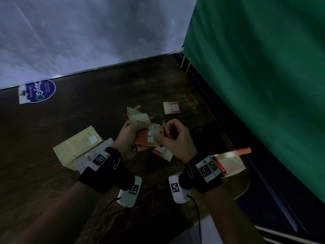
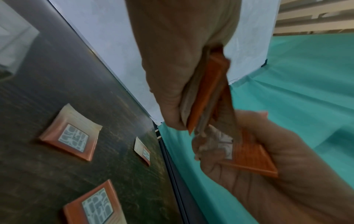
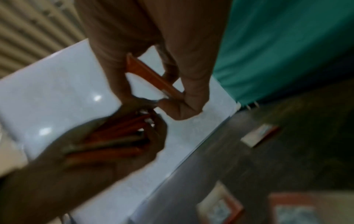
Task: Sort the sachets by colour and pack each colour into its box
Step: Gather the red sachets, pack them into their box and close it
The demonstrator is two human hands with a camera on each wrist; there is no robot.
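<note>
Above the middle of the dark table, my left hand (image 1: 129,131) grips a fanned stack of sachets (image 1: 138,118), some pale green and some orange; the same stack (image 2: 207,94) fills its palm in the left wrist view. Right beside it, my right hand (image 1: 171,136) pinches one orange sachet (image 3: 153,75) between thumb and fingers, and this sachet (image 2: 249,154) touches the stack's edge. Loose orange sachets lie on the table: one far right (image 1: 171,107), one below my hands (image 1: 162,153). A pale yellow box (image 1: 77,147) lies to the left, and an open orange box (image 1: 232,159) stands to the right.
A white sheet (image 1: 88,32) backs the table and a green cloth (image 1: 263,76) hangs along its right edge. A round blue sticker (image 1: 42,91) sits at the far left. The orange box stands close to the table's right edge.
</note>
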